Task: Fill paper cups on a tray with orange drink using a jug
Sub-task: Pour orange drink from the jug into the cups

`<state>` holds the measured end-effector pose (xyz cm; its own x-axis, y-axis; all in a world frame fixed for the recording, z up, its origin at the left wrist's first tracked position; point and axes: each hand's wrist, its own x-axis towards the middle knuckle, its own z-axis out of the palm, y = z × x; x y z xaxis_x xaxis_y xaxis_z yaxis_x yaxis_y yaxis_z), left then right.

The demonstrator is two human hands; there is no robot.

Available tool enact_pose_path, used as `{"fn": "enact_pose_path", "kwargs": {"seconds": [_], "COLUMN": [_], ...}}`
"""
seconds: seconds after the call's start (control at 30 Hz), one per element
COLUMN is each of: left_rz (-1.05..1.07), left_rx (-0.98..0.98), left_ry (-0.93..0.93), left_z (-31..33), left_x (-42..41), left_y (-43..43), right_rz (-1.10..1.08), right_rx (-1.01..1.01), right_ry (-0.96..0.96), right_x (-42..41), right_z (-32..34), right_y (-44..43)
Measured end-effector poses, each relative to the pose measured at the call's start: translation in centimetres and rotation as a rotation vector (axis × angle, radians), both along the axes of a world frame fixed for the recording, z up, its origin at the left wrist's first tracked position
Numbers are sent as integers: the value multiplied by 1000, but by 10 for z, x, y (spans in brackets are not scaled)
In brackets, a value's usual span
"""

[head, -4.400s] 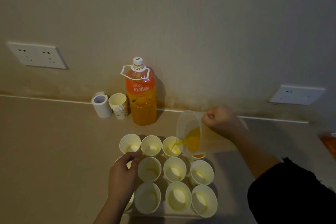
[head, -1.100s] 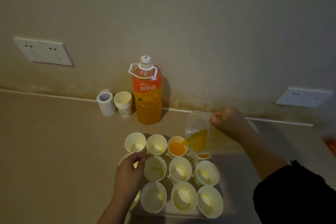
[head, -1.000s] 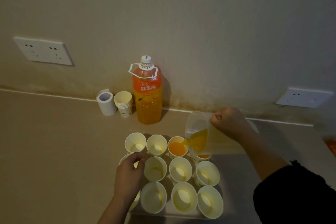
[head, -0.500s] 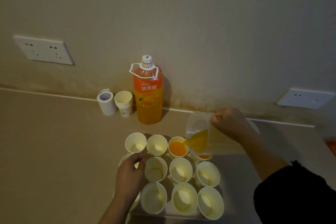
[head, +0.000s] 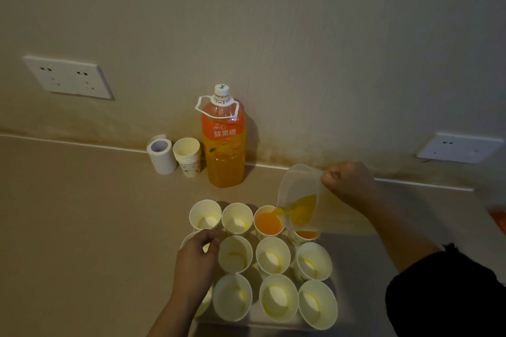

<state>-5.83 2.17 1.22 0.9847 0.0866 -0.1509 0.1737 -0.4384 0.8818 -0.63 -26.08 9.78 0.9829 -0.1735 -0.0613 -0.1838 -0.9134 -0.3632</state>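
Beige tabletop (head: 82,227), meeting the wall along a pale seam at its far edge. A pale tray (head: 252,325) lies at the near centre, only its front rim showing. Taken from the tray: an upright, capped bottle (head: 223,145) of orange drink at 12 o'clock, close to the wall; a stack of paper cups (head: 188,157) at 11 o'clock, just beside the bottle; a white roll (head: 161,154) standing on end, just left of the stack; a blurred orange object (head: 499,220) at 3 o'clock, cut by the frame edge.
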Motion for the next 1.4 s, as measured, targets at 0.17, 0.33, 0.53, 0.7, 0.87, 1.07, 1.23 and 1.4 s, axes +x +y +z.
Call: {"fn": "enact_pose_path", "kwargs": {"seconds": [0.17,0.33,0.53,0.7,0.87,1.07,1.23,1.4], "left_rz": [3,-4,1,15,64,103,125,166], "left_rx": [-6,-4,13,-8,30,39,21,43], "left_ry": [0,-11,4,-7,14,25,31,37], "left_z": [-1,-1,-5,2,-3,-8,-7,-12], "left_x": [4,8,14,15,18,19,17,18], "left_y": [1,0,-2,-2,5,11,19,28], "right_rz": [-30,-78,-49,27,87,170,273,311], "right_rx": [63,125,150,231,235,227,152,75], "right_ry": [-114,-158,-259,-335,-295,-249,-202,-166], "right_x": [-5,-6,-3,9,32,45,55,60], "right_z": [4,3,13,20,20,18,13,6], "right_y": [-5,-11,-7,-2,12,37,51,55]}}
